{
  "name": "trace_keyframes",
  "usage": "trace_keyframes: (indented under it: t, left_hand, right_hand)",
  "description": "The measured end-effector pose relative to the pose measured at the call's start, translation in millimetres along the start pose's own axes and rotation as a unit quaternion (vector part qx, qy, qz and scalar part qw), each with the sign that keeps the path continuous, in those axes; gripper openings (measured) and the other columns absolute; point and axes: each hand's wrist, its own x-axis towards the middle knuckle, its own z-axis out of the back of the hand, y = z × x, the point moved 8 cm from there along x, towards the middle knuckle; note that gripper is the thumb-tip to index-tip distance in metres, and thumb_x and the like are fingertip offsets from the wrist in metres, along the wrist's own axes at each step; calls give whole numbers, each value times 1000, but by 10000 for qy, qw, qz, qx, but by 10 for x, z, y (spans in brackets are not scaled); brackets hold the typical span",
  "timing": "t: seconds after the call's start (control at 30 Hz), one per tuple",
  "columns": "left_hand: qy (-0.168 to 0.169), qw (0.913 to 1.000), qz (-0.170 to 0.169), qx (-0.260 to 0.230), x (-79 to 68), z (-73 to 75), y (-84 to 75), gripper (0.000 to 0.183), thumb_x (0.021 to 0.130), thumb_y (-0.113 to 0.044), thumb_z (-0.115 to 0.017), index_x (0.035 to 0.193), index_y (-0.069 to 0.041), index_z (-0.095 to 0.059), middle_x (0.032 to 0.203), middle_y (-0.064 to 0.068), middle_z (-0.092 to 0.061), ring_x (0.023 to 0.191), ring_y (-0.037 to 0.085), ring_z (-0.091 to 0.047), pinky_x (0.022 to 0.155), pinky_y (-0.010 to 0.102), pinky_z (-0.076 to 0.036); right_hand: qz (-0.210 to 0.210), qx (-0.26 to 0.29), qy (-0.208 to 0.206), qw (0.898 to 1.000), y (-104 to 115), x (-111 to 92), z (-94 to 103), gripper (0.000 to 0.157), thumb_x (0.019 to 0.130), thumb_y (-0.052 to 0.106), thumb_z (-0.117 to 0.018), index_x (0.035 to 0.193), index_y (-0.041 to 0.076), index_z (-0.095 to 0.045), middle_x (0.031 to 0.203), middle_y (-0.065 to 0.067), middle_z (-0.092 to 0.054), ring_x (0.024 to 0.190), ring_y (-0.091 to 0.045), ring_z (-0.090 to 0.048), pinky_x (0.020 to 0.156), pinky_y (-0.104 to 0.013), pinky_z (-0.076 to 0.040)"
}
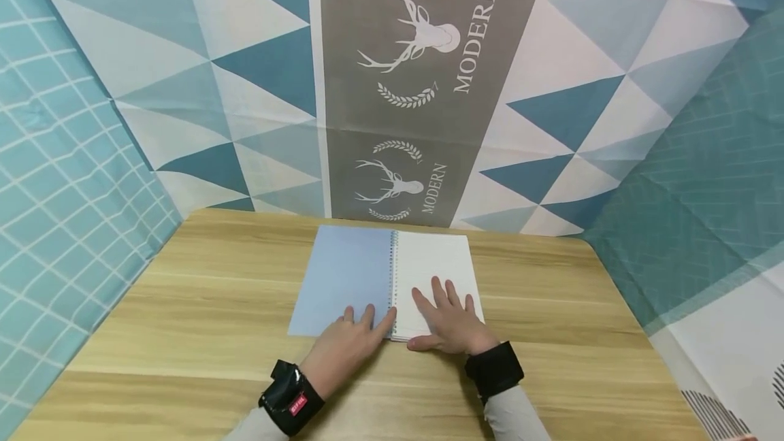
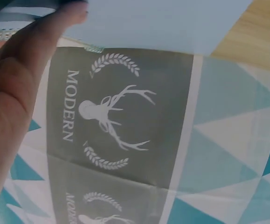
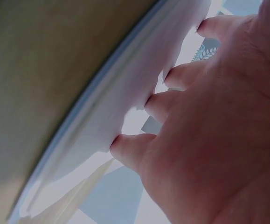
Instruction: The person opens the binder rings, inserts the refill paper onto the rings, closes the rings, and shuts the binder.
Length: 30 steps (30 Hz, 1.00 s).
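A spiral notebook lies open on the wooden table, its blue cover to the left and white lined pages to the right of the coil. My left hand is over the lower edge of the blue cover, its index finger reaching the coil. My right hand rests spread on the lower part of the white page, thumb near the bottom edge. In the right wrist view, the right fingertips touch the page. The left wrist view shows part of the left hand beside the blue cover.
The wooden table extends to both sides of the notebook. Behind it hangs a patterned cloth with triangles and deer heads. A blue gridded cloth borders the left side, a green one the right. Black bands circle both wrists.
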Motion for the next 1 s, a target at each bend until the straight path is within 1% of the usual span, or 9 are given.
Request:
trace_keyframes:
  t: [0.13, 0.27, 0.33, 0.4, 0.53, 0.67, 0.8, 0.9, 1.0]
  left_hand:
    - [-247, 9994, -162, -178, 8, 22, -5, 51, 88, -6, -70, 135, -19, -56, 110, 8, -71, 78, 25, -70, 50, 30, -56]
    - [312, 9971, -47, -698, 1, -48, 57, 53, 89, -6, -69, 138, -19, -53, 125, 10, -67, 103, 28, -69, 70, 40, -61]
    - [789, 9920, 260, -951, -33, -92, 131, 61, 88, -4, -70, 144, -18, -49, 137, 15, -62, 119, 38, -64, 82, 52, -59]
    - [1205, 9837, 715, -1130, -82, -122, 233, 66, 87, -2, -71, 147, -15, -47, 142, 22, -57, 124, 49, -59, 85, 63, -56]
    - [1797, 9622, 1684, -1165, -209, -143, 463, 67, 88, -3, -69, 150, -12, -45, 143, 31, -53, 122, 61, -54, 75, 73, -53]
    - [2017, 9488, 2270, -873, -310, -111, 642, 64, 90, -10, -68, 150, -7, -45, 135, 36, -54, 102, 59, -61, 55, 63, -55]
    - [1791, 9544, 2284, -697, -324, -36, 743, 65, 88, -10, -68, 148, -2, -46, 128, 39, -55, 79, 46, -64, 44, 44, -53]
    - [1774, 9537, 2201, -1028, -318, -30, 838, 68, 86, -7, -68, 149, 3, -43, 126, 41, -55, 77, 44, -64, 50, 43, -54]
    - [2096, 9298, 2277, -1990, -345, -102, 994, 81, 85, -12, -75, 153, 5, -35, 130, 43, -51, 89, 49, -65, 69, 52, -58]
  right_hand:
    - [-36, -63, 18, 10000, 32, -25, 31, 97, 86, 66, -67, 161, 16, -29, 167, -29, -15, 153, -55, -14, 111, -80, -19]
    - [-68, -58, 0, 10000, 36, -29, 29, 97, 86, 66, -68, 160, 17, -30, 167, -28, -16, 153, -54, -15, 111, -80, -20]
    - [-50, -28, -5, 10000, 37, -22, 16, 97, 85, 65, -68, 160, 16, -31, 167, -29, -16, 153, -55, -15, 111, -80, -20]
    - [-60, 9, -4, 10000, 31, -12, 5, 98, 84, 66, -69, 160, 16, -31, 167, -29, -17, 153, -55, -15, 111, -80, -20]
    - [-157, 206, 64, 9996, 11, 2, -2, 100, 83, 66, -71, 161, 18, -30, 169, -26, -13, 155, -52, -11, 114, -79, -15]
    - [-208, 325, 136, 9992, 4, 1, 10, 101, 82, 66, -72, 161, 20, -30, 170, -24, -11, 156, -50, -8, 116, -78, -12]
    - [-143, 374, 122, 9991, -9, 5, 4, 100, 82, 64, -73, 161, 19, -30, 169, -26, -11, 156, -51, -8, 115, -78, -12]
    - [-107, 411, 144, 9990, -24, 6, -8, 100, 83, 64, -72, 161, 19, -28, 169, -26, -9, 156, -51, -6, 115, -79, -10]
    - [-67, 439, 117, 9989, -29, 6, 3, 101, 82, 64, -72, 161, 18, -29, 169, -26, -10, 156, -52, -7, 115, -79, -10]
